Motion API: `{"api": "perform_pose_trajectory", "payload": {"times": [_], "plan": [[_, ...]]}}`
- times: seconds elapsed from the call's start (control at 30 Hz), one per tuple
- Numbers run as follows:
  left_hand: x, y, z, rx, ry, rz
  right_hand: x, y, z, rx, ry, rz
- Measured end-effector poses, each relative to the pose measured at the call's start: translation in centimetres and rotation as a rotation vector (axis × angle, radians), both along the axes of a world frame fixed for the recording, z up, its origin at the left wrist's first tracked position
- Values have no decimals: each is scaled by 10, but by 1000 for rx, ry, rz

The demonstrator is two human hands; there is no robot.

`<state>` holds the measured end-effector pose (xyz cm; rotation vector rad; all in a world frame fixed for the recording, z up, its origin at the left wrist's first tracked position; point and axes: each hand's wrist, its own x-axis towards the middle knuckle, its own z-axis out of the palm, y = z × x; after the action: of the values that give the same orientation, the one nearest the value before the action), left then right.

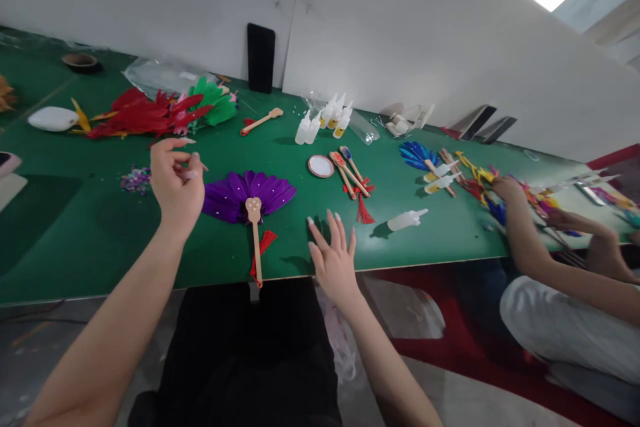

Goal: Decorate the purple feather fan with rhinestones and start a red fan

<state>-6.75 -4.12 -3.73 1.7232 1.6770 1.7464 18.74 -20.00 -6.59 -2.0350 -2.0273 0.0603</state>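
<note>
A purple feather fan (249,195) with a wooden handle and red tassel lies on the green table (90,240) in front of me. My left hand (175,181) hovers just left of the fan, fingers curled and pinched together; whether something tiny sits between them I cannot tell. My right hand (333,257) is spread flat near the table's front edge, right of the fan's handle, holding nothing.
Red and green feathers (150,112) lie at the back left, sequins (135,180) beside my left hand. Glue bottles (323,121), a round lid (321,166), wooden handles (350,173) and a lying bottle (407,219) are to the right. Another person's arms (550,247) work at far right.
</note>
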Motion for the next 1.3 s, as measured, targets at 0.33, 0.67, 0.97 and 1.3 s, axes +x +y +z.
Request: {"api": "perform_pose_trajectory", "payload": {"times": [0.33, 0.67, 0.97, 1.3], "plan": [[1, 0, -1, -9, 6, -6, 6, -5, 5, -2, -5, 41], [2, 0, -1, -3, -2, -10, 10, -5, 5, -4, -15, 28], [1, -1, 1, -5, 3, 3, 14, -3, 1, -9, -37, 10], [1, 0, -1, -30, -15, 5, 14, -1, 1, -8, -10, 3]]}}
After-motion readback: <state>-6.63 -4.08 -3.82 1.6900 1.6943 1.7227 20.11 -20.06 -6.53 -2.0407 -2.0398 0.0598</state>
